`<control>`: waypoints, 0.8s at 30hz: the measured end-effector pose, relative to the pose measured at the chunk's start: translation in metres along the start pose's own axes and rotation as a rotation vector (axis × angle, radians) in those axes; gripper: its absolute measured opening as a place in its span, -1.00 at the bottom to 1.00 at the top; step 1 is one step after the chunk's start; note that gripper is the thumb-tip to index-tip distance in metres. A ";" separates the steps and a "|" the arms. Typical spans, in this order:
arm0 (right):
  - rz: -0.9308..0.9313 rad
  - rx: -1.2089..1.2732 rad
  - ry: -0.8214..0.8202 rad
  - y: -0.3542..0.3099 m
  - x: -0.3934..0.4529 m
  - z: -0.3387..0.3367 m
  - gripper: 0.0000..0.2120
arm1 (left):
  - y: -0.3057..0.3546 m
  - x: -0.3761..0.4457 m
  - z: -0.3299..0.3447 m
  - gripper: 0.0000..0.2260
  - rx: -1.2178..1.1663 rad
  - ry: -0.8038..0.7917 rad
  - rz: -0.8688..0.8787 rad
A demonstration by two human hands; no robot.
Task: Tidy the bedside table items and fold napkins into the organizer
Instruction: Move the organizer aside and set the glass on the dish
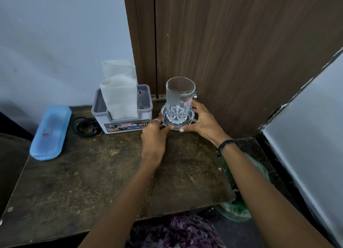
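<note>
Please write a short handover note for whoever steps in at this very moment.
Left hand: fingers curled on the near-left rim of the glass saucer.
Right hand: holds the saucer's right rim.
Glass: upright on the saucer, at the back of the table.
Done: two folded napkins stand in the organizer.
Left: blue case and black cable lie loose left of the organizer.

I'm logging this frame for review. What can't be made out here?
All in the head view:
- Organizer right compartment: contents hidden by the napkins and the wall.
- Sticker on the glass: writing too small to read.
- Saucer far rim: hidden behind the glass.
- Left hand and right hand fingertips: partly hidden at the saucer.
- Green bag: mostly hidden by the table and right arm.
</note>
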State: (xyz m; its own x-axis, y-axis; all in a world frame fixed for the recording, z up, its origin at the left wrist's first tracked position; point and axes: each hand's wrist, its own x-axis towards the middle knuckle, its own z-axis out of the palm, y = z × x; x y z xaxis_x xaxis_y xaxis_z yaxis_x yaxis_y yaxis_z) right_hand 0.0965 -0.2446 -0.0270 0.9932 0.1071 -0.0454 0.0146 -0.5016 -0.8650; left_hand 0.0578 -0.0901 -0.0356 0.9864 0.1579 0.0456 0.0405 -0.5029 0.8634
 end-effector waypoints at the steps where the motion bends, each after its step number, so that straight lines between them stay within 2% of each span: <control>1: 0.001 0.007 -0.005 0.000 0.000 -0.001 -0.08 | 0.000 0.000 0.000 -0.57 0.007 -0.001 0.000; 7: 0.001 0.009 -0.040 0.000 0.002 -0.003 -0.07 | 0.003 0.000 -0.003 -0.61 0.032 -0.008 0.008; 14: 0.002 0.018 -0.079 -0.002 0.006 -0.005 -0.10 | 0.005 0.002 -0.001 -0.54 0.095 -0.007 -0.014; 24: 0.008 0.074 -0.081 -0.001 0.004 -0.004 -0.09 | 0.005 -0.005 0.000 -0.64 0.193 0.003 0.035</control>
State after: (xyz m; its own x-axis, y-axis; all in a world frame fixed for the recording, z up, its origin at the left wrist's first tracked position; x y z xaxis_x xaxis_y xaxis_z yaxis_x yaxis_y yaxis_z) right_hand 0.1013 -0.2469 -0.0245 0.9806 0.1740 -0.0899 -0.0046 -0.4384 -0.8988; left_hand 0.0528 -0.0932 -0.0310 0.9873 0.1398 0.0759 0.0361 -0.6620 0.7486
